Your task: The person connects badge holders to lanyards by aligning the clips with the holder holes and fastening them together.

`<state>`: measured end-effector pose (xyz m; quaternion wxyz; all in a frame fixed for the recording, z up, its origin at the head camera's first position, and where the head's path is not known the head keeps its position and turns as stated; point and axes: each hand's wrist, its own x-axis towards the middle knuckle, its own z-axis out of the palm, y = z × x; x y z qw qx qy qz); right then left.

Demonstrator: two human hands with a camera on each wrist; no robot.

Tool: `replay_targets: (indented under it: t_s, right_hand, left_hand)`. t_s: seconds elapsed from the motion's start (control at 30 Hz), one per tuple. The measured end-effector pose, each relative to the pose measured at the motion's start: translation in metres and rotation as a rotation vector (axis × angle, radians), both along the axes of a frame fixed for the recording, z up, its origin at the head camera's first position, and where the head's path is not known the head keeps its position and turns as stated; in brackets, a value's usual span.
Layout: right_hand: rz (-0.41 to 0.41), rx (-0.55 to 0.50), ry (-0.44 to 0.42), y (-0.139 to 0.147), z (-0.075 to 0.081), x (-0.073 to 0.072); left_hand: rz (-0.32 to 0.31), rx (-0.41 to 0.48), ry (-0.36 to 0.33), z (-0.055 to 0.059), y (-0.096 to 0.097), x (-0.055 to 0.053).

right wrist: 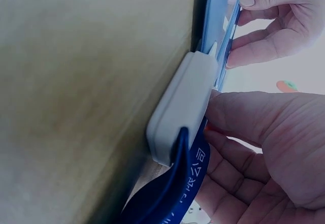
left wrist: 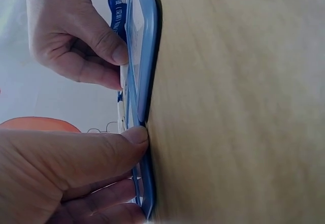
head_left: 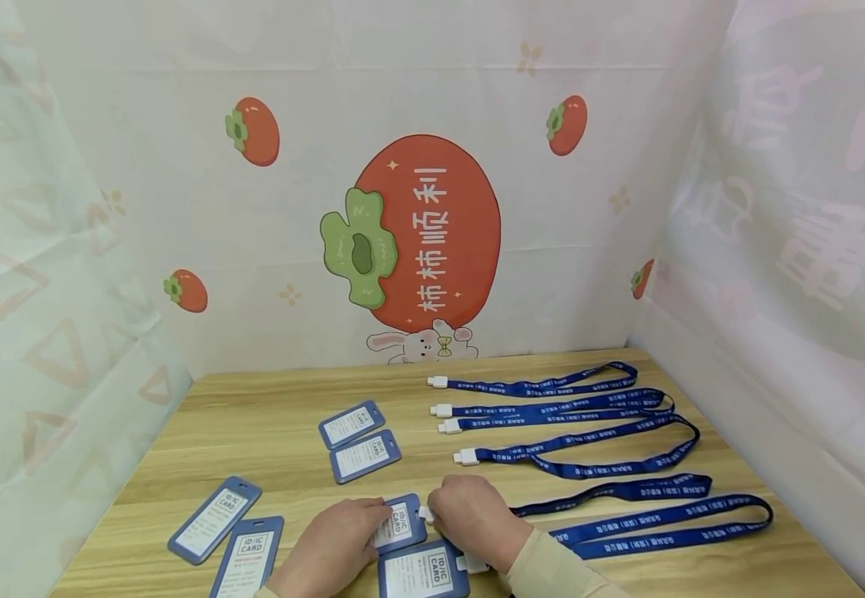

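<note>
My left hand grips the edge of a blue ID card holder lying on the table, thumb on its near side in the left wrist view. At that holder's slotted end, my right hand pinches the white clip of a blue lanyard. Fingers partly hide this clip, so I cannot tell whether it is hooked in. Just in front lies a second card holder with a white clip at its slot, its printed blue strap trailing past my right hand.
Two card holders lie further back, and two more at the left. Several blue lanyards are laid out on the right, white clips pointing left. Printed cloth walls enclose the wooden table at the back and sides.
</note>
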<state>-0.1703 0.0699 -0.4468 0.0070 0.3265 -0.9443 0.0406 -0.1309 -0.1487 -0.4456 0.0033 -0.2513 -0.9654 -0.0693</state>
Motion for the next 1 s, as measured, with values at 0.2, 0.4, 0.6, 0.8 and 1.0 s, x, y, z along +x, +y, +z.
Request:
replay_targets:
  t_s: [0.2,0.4,0.6,0.8,1.0]
  right_hand:
    - [0.014,-0.009,0.003,-0.0010,0.0012,0.0013]
    - [0.017,-0.011,0.003,-0.0021,0.0044,0.0025]
    - [0.020,-0.009,0.002,-0.0018,0.0034,0.0023]
    - [0.029,-0.003,-0.002,-0.0020,0.0031,0.0009]
    - [0.037,0.007,-0.055,-0.0018,0.0058,-0.0023]
  left_hand:
    - [-0.026,0.024,0.013,-0.0014,-0.0009,0.0003]
    - [-0.023,0.047,0.022,-0.0021,0.0001,0.0007]
    - [-0.027,0.051,0.024,-0.0012,0.0000,0.0013]
    - [-0.031,0.052,0.025,-0.0001,-0.0009,0.0017]
    - [-0.036,0.052,0.032,-0.0005,-0.0011,0.0006]
